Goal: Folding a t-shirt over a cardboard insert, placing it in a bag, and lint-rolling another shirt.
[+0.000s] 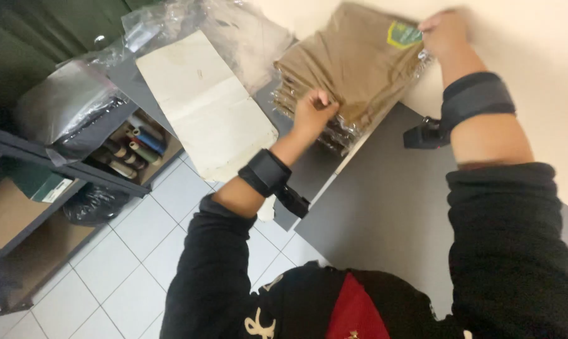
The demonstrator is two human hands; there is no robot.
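A stack of folded tan garments in clear plastic bags (353, 69) lies on a grey table (384, 201) against a cream wall. The top one carries a green and yellow label (402, 34). My left hand (314, 112) grips the near edge of the top bagged garment with closed fingers. My right hand (444, 31) pinches its far corner beside the label. Both wrists wear black bands, and both sleeves are black.
A large cream paper sheet (202, 100) hangs over the table's left end, with crumpled clear plastic (233, 25) behind it. A grey metal shelf (58, 157) at the left holds bags, rolled items (136, 147) and cardboard. White floor tiles (127, 251) lie below.
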